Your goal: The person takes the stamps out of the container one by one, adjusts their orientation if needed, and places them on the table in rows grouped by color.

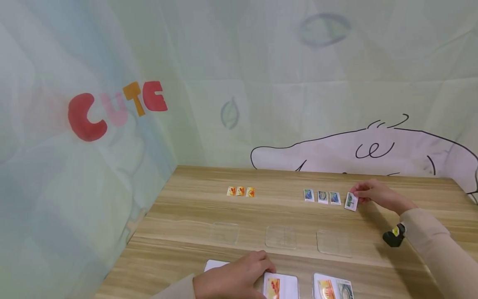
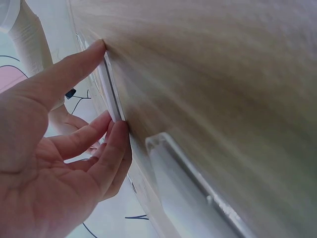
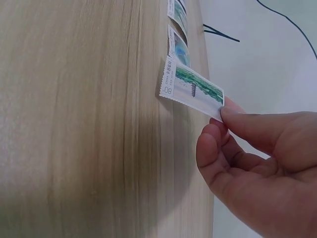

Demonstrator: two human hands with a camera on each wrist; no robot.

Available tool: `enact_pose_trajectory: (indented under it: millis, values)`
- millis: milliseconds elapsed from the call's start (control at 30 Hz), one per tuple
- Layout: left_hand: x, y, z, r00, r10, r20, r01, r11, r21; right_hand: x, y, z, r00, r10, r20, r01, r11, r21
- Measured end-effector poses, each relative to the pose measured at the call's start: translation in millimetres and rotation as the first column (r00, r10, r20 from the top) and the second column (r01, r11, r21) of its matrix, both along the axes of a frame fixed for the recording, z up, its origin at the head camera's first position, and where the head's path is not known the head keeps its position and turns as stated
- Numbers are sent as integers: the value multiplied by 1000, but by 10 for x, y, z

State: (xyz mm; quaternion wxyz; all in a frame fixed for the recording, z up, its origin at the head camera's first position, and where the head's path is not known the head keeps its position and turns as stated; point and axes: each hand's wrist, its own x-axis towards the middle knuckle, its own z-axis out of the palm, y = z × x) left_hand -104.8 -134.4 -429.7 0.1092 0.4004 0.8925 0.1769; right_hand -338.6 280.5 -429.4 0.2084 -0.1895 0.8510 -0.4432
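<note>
My right hand [image 1: 377, 194] pinches a postage stamp [image 3: 198, 89] by one edge between thumb and fingers. The stamp has toothed edges and a green landscape, and it is tilted up off the table in the right wrist view. To its left lie a row of blue and grey-green stamps [image 1: 335, 198]. At the front, my left hand [image 1: 237, 276] holds the edges of a clear flat case [image 1: 290, 286] between thumb and fingertips. Inside this case is an orange stamp [image 1: 274, 287]. Behind the left hand, another case [image 1: 214, 264] is mostly hidden.
Three orange stamps [image 1: 240, 191] lie at the back left. Three clear lids [image 1: 281, 237] stretch across the middle of the wooden table [image 1: 179, 216]. A right-hand case [image 1: 337, 279] holds an orange and a grey-green stamp. A printed cloth wall [image 1: 209, 104] stands behind.
</note>
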Motion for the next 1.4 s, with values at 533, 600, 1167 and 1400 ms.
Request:
enact_pose_trajectory:
  millis: [533,600,1167,1400]
  values:
    - [-19,6,-17,1000,-17,-4,17,1000,18,-48,-31,-57,999,-15,-51,14,1000,-16]
    - [-22,6,-18,1000,-19,3,19,1000,21,-57,-35,-77,998,-13,-69,12,1000,-11]
    - [-62,41,-48,1000,-22,6,22,1000,-11,-65,-124,-143,975,-9,-222,16,999,29]
    - [-75,25,-62,998,-50,-24,50,999,-1,-78,-152,-180,966,-15,-257,36,996,78]
